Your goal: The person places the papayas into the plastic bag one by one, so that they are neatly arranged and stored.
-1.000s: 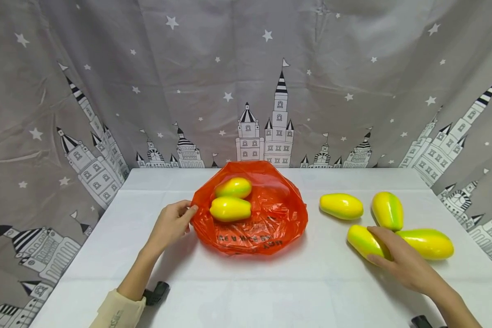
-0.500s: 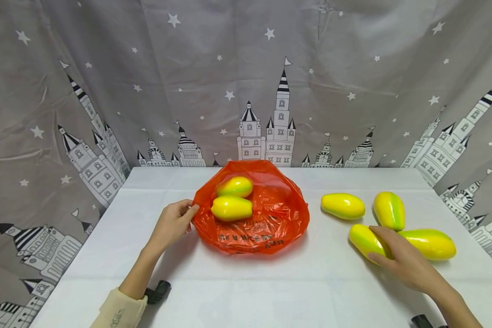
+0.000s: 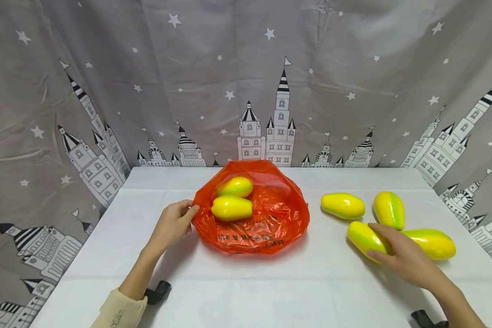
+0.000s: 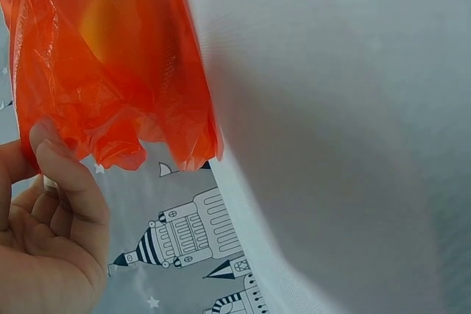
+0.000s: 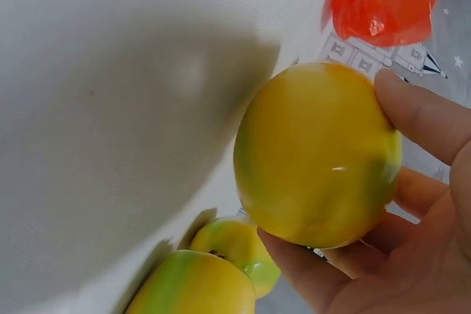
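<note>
An orange-red plastic bag (image 3: 280, 205) lies with its mouth wide open on the white table. My left hand (image 3: 173, 226) pinches the left edge of its rim. Two yellow-green papayas rest inside: a nearer papaya (image 3: 232, 208) and a farther papaya (image 3: 239, 185). On the right, my right hand (image 3: 410, 256) grips another papaya (image 3: 362, 237), thumb on one side and fingers on the other. In the right wrist view, the held papaya (image 5: 313, 156) shows its rounded end, above its shadow on the cloth.
Three more papayas lie on the right: one papaya (image 3: 342, 206) nearer the bag, an upright-looking papaya (image 3: 389, 210) behind my right hand, and a papaya (image 3: 432, 244) beside it. A grey curtain (image 3: 197, 82) printed with castles hangs behind the table (image 3: 287, 291).
My right hand and the papaya in it have risen very slightly. The left hand keeps its pinch on the bag's rim, and the other papayas stay where they were.
</note>
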{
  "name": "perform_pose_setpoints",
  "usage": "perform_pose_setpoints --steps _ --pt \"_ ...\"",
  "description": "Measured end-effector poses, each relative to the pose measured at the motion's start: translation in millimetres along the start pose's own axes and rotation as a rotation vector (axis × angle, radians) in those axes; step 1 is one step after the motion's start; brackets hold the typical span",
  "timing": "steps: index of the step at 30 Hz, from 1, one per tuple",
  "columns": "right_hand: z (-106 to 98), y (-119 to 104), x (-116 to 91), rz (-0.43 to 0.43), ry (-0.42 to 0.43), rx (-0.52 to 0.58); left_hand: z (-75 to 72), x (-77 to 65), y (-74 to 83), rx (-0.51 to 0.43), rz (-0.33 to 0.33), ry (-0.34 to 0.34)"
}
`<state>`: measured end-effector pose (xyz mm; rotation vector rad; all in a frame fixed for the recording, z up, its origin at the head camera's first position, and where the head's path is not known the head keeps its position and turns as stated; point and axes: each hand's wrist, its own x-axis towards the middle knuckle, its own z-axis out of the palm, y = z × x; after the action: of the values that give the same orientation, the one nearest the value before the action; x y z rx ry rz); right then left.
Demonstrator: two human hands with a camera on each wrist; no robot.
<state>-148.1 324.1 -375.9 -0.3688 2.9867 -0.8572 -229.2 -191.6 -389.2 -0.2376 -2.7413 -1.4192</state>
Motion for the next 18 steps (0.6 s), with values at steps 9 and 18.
perform_pose_setpoints --steps 9,18 --pt "-1.6 -3.6 0.2 -0.005 0.057 0.052 -0.5 -0.5 0.6 0.002 -0.001 0.000" --pt "-6.2 -11.5 3.9 0.063 0.010 0.118 -0.4 -1.0 1.3 -0.008 -0.005 -0.005"
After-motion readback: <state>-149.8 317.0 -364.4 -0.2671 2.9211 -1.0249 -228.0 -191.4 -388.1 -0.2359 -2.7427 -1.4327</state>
